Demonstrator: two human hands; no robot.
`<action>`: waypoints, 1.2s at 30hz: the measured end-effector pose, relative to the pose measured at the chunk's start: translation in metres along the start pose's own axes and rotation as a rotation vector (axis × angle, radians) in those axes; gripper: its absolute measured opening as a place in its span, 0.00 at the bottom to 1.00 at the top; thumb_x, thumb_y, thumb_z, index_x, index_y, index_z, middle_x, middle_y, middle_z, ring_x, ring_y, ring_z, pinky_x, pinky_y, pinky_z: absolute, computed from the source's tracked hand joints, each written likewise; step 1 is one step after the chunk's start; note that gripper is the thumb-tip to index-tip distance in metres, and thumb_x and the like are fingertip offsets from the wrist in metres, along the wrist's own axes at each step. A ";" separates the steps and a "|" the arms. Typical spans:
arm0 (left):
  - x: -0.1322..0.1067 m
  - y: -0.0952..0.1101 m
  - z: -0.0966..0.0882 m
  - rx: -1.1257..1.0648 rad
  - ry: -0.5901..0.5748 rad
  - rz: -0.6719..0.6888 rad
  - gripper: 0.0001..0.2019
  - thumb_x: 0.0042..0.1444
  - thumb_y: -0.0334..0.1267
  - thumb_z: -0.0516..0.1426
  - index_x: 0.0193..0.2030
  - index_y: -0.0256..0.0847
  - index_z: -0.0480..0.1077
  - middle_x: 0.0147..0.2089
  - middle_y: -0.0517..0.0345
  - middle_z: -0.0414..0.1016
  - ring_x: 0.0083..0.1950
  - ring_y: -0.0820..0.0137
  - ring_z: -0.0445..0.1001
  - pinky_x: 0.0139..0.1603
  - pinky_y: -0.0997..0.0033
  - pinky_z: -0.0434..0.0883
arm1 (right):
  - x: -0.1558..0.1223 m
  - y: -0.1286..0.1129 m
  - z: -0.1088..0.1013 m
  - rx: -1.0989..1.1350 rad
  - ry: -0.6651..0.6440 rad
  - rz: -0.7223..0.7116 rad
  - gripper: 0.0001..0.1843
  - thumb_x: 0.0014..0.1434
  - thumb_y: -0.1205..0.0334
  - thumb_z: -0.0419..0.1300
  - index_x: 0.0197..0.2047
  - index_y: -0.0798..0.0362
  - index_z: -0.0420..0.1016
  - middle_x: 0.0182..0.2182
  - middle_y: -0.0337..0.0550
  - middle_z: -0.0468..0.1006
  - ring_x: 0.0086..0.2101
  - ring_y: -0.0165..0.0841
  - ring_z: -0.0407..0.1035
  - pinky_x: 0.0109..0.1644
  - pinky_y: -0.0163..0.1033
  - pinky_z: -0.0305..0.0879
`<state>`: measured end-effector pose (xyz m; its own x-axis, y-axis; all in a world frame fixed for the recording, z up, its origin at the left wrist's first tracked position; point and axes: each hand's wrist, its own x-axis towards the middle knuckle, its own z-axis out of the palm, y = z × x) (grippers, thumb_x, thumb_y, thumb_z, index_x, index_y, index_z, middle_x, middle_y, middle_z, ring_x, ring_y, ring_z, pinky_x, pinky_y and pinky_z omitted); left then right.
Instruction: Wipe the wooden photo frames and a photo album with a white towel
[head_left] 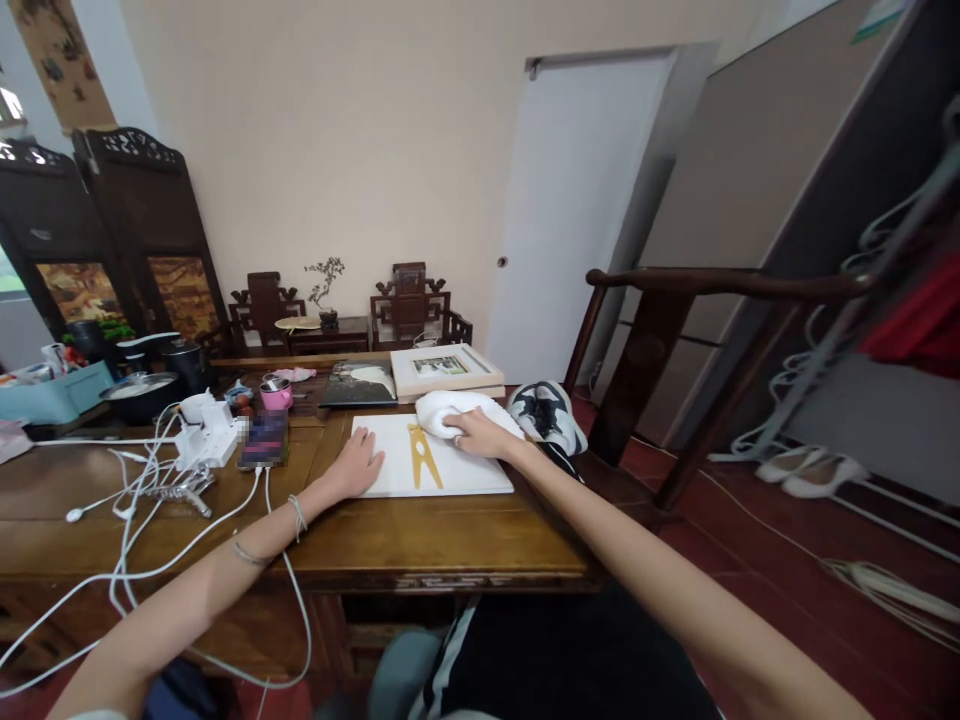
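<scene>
A flat white board or book (pixel 386 455) lies near the front edge of the wooden table, with a yellow shape like a clothespin (pixel 424 458) on its face. My left hand (pixel 357 464) rests flat on its left edge, fingers stretched out. On its upper right part my right hand (pixel 480 432) grips a bunched white cloth (pixel 436 410), which touches the surface. The fingers curl over the cloth, and part of the board's right side is hidden beneath the hand and forearm.
Behind the board lie a dark book (pixel 360 383) and stacked white-framed pictures (pixel 448 368). Sneakers (pixel 547 415) sit beside a wooden chair (pixel 637 370) at right. Tangled white cables (pixel 135 500), a power strip (pixel 206 435), a phone (pixel 264 440) and a pink mug (pixel 276 392) occupy the left.
</scene>
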<state>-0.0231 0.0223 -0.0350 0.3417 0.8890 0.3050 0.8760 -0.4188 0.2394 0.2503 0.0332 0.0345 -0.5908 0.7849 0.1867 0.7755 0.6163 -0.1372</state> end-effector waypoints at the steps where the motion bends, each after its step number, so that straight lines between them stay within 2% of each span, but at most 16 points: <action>1: 0.000 0.000 0.000 -0.001 0.001 -0.003 0.22 0.62 0.41 0.46 0.59 0.31 0.59 0.65 0.34 0.58 0.70 0.55 0.52 0.67 0.51 0.55 | -0.009 -0.003 0.002 0.001 0.003 -0.002 0.20 0.49 0.71 0.48 0.44 0.56 0.74 0.42 0.52 0.78 0.48 0.46 0.68 0.56 0.52 0.52; 5: 0.000 0.002 0.000 -0.009 -0.003 -0.014 0.22 0.62 0.42 0.47 0.59 0.31 0.59 0.65 0.34 0.58 0.70 0.54 0.52 0.67 0.50 0.54 | -0.076 -0.022 0.005 0.033 0.016 -0.076 0.20 0.49 0.73 0.47 0.42 0.55 0.73 0.46 0.53 0.77 0.57 0.46 0.61 0.63 0.56 0.44; 8: -0.002 0.008 -0.003 -0.017 -0.009 -0.036 0.23 0.62 0.41 0.47 0.58 0.28 0.60 0.65 0.32 0.57 0.69 0.54 0.52 0.68 0.54 0.53 | -0.121 -0.030 -0.001 0.083 -0.028 -0.091 0.22 0.48 0.72 0.48 0.44 0.52 0.74 0.57 0.52 0.70 0.61 0.47 0.55 0.62 0.55 0.48; 10: -0.003 0.011 -0.005 -0.027 -0.001 -0.052 0.22 0.61 0.41 0.48 0.58 0.27 0.61 0.64 0.31 0.58 0.69 0.55 0.53 0.68 0.55 0.53 | -0.128 -0.028 -0.004 0.104 -0.062 -0.086 0.23 0.48 0.71 0.48 0.45 0.51 0.74 0.55 0.50 0.72 0.60 0.46 0.58 0.62 0.55 0.51; 12: -0.004 0.013 -0.006 -0.030 0.003 -0.065 0.22 0.61 0.40 0.48 0.57 0.26 0.61 0.64 0.30 0.58 0.69 0.54 0.53 0.68 0.55 0.54 | -0.114 -0.019 -0.003 0.112 -0.075 -0.088 0.23 0.49 0.71 0.48 0.45 0.51 0.75 0.47 0.49 0.76 0.55 0.44 0.64 0.63 0.53 0.50; 14: -0.005 0.013 -0.007 -0.023 -0.001 -0.066 0.22 0.61 0.40 0.48 0.57 0.27 0.61 0.65 0.30 0.57 0.69 0.54 0.53 0.67 0.54 0.54 | -0.084 -0.008 0.000 0.094 -0.068 -0.094 0.22 0.50 0.71 0.48 0.46 0.52 0.75 0.43 0.47 0.78 0.50 0.42 0.68 0.65 0.52 0.47; 17: -0.003 0.010 -0.007 -0.004 -0.010 -0.046 0.22 0.61 0.41 0.47 0.58 0.28 0.60 0.65 0.31 0.57 0.69 0.53 0.52 0.67 0.53 0.54 | -0.032 0.003 0.009 0.037 -0.024 -0.039 0.24 0.53 0.70 0.48 0.52 0.56 0.71 0.48 0.51 0.76 0.52 0.44 0.67 0.64 0.56 0.44; 20: -0.001 0.008 -0.007 0.005 -0.022 -0.037 0.23 0.61 0.42 0.46 0.59 0.29 0.59 0.66 0.33 0.56 0.70 0.54 0.51 0.68 0.53 0.53 | -0.001 -0.001 0.017 -0.003 0.007 0.059 0.28 0.53 0.74 0.46 0.57 0.60 0.67 0.55 0.58 0.71 0.60 0.48 0.57 0.62 0.62 0.44; 23: 0.001 0.008 -0.007 0.002 -0.062 -0.069 0.25 0.61 0.43 0.45 0.60 0.27 0.58 0.67 0.32 0.53 0.71 0.53 0.49 0.68 0.54 0.51 | -0.008 -0.019 0.022 -0.015 0.003 0.069 0.29 0.52 0.75 0.46 0.57 0.60 0.67 0.55 0.60 0.70 0.64 0.49 0.48 0.62 0.65 0.41; 27: 0.001 0.012 -0.006 -0.009 -0.072 -0.087 0.25 0.61 0.42 0.46 0.60 0.25 0.57 0.67 0.31 0.52 0.71 0.53 0.48 0.69 0.56 0.50 | -0.056 -0.049 0.022 0.015 -0.006 -0.125 0.27 0.49 0.76 0.47 0.52 0.56 0.70 0.57 0.57 0.69 0.65 0.45 0.45 0.63 0.63 0.40; 30: -0.001 0.015 -0.007 -0.001 -0.052 -0.082 0.24 0.61 0.41 0.46 0.59 0.24 0.58 0.66 0.30 0.54 0.70 0.53 0.49 0.69 0.57 0.50 | -0.081 -0.058 0.013 0.048 -0.039 -0.252 0.25 0.47 0.76 0.48 0.47 0.55 0.72 0.59 0.54 0.67 0.66 0.43 0.43 0.65 0.59 0.40; 33: -0.003 0.018 -0.010 -0.003 -0.055 -0.084 0.24 0.61 0.41 0.46 0.59 0.24 0.59 0.66 0.29 0.54 0.70 0.53 0.50 0.69 0.57 0.50 | -0.068 -0.049 0.006 0.045 -0.070 -0.277 0.23 0.48 0.76 0.47 0.45 0.55 0.73 0.56 0.53 0.71 0.65 0.41 0.47 0.66 0.54 0.42; 36: -0.004 0.019 -0.012 -0.016 -0.057 -0.078 0.24 0.61 0.41 0.45 0.59 0.25 0.59 0.66 0.30 0.54 0.70 0.52 0.51 0.68 0.54 0.51 | -0.025 -0.037 0.009 -0.014 -0.057 -0.149 0.25 0.50 0.75 0.47 0.50 0.56 0.71 0.54 0.53 0.72 0.63 0.42 0.52 0.65 0.54 0.44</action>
<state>-0.0117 0.0083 -0.0208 0.2920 0.9278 0.2320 0.8952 -0.3506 0.2752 0.2346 -0.0082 0.0265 -0.7108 0.6876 0.1481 0.6813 0.7254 -0.0981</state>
